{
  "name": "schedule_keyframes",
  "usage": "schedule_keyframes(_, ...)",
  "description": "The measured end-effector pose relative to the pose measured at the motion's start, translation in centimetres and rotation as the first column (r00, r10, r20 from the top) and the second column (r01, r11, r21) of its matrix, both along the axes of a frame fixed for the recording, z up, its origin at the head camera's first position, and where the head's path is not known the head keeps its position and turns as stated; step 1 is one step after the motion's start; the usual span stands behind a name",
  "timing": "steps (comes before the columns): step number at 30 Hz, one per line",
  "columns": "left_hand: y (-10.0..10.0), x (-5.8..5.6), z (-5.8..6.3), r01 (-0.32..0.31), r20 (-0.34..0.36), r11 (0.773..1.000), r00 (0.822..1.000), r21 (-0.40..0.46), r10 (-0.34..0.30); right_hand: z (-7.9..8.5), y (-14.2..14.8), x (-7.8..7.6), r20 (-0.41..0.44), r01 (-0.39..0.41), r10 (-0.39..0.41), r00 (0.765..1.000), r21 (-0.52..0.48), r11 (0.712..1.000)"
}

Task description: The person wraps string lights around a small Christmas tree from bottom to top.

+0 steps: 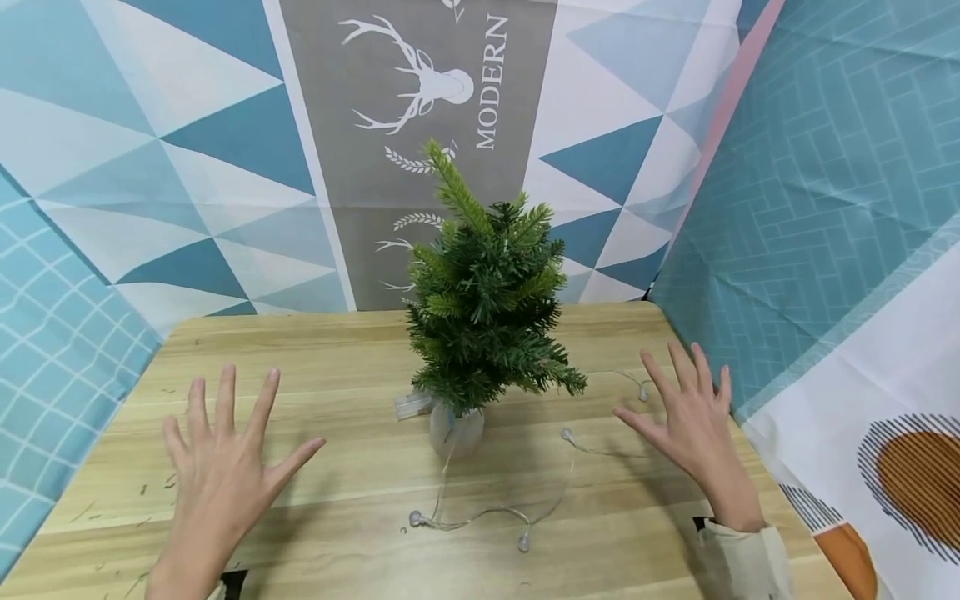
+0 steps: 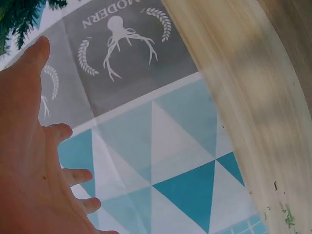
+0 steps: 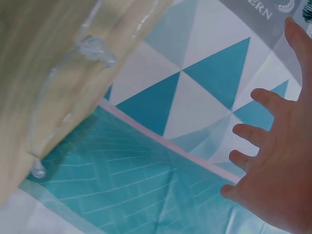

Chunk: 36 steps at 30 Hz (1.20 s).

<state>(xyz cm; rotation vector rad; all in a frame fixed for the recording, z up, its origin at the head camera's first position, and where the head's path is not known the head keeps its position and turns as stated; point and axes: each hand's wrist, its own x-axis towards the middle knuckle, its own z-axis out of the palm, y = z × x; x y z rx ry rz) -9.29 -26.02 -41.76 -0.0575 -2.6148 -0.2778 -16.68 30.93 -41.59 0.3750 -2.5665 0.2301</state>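
A small artificial Christmas tree [image 1: 487,308] stands upright on a pale base [image 1: 457,431] in the middle of the wooden table. From it a clear wire with round bulbs, a string of lights [image 1: 523,542], trails over the tabletop towards the front and right. Beside the base lies a small clear box [image 1: 412,405], partly behind the branches. My left hand [image 1: 225,471] is spread wide to the left of the tree, holding nothing. To the right, my right hand [image 1: 693,421] is likewise spread, near part of the light string and not gripping it.
The wooden table [image 1: 337,358] has rounded far corners. Patterned cloth [image 1: 217,150] hangs behind it, and more cloth [image 1: 847,167] hangs along the right side. Small green needle bits [image 1: 142,487] lie scattered at the table's left.
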Motion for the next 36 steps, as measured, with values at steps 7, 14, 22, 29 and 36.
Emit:
schedule_keyframes(7, 0.7, 0.2, 0.9, 0.041, 0.022, 0.999, 0.999, -0.023, -0.041, 1.6, -1.3, 0.3, 0.037, -0.073, 0.073, 0.997, 0.019, 0.997)
schedule_keyframes(14, 3.0, 0.9, 1.7, 0.132, 0.106, 0.990, 0.986, -0.055, -0.126, 2.3, -4.5, 1.9, 0.201, -0.177, 0.174, 0.964, 0.000, 0.984)
schedule_keyframes(22, 6.2, 1.7, 2.6, 0.271, 0.177, 0.961, 0.950, -0.059, -0.257, 3.2, -10.0, 4.7, 0.252, -0.379, 0.352, 0.901, 0.068, 0.923)
schedule_keyframes(29, 9.8, 2.1, 2.2, 0.424, 0.181, 0.904, 0.895, -0.061, -0.408, 2.3, -15.2, 4.8, 0.325, -0.572, 0.505, 0.800, 0.154, 0.806)
schedule_keyframes(36, 13.2, 2.6, 2.7, 0.530, 0.275, 0.833, 0.834, -0.158, -0.479, 2.1, -18.4, 4.8, 0.499, -0.650, 0.516, 0.697, 0.134, 0.748)
